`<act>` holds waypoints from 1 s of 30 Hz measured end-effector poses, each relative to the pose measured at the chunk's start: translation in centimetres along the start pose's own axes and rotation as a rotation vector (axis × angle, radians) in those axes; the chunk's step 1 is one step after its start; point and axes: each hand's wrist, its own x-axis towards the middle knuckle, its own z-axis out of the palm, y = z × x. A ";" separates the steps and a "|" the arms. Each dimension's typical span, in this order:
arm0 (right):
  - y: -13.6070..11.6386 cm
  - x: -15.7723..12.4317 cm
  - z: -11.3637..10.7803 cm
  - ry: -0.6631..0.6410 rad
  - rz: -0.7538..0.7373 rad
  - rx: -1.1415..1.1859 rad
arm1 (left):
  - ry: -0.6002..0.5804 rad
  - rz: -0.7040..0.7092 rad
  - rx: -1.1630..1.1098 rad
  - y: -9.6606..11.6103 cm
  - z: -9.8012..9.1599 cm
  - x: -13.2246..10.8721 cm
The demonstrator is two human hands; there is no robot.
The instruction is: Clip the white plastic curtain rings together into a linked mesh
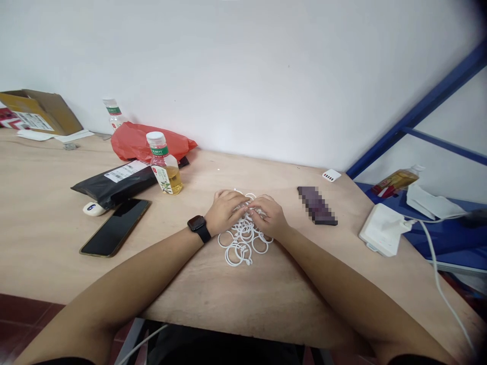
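Tabletop [57, 218]: left hand [225, 210], right hand [271, 217] on rings [243, 247]

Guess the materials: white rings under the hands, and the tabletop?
The white rings: likely plastic, smooth and slightly glossy; thin, uniform white loops. The tabletop: looks like plywood or wood veneer, matte; pale grain streaks show, though printed laminate is possible.

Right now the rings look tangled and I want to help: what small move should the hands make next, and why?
Probably lift one ring clear with the right hand while the left hand pins the pile of white rings. Both hands meet at the heap's far side, and the rings overlap on the table.
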 end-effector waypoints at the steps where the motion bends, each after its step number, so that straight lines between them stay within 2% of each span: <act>1: -0.1 0.0 0.1 -0.003 0.003 0.011 | -0.012 0.018 0.000 0.0 0.0 0.0; 10: 0.0 -0.1 0.1 0.002 -0.001 0.053 | 0.000 0.098 -0.005 0.0 0.2 0.1; 18: 0.1 0.0 0.1 -0.016 0.001 0.069 | 0.036 0.097 -0.003 0.0 0.2 0.1; 30: 0.1 -0.1 0.0 -0.002 0.084 0.030 | -0.042 0.098 -0.016 0.3 0.1 0.1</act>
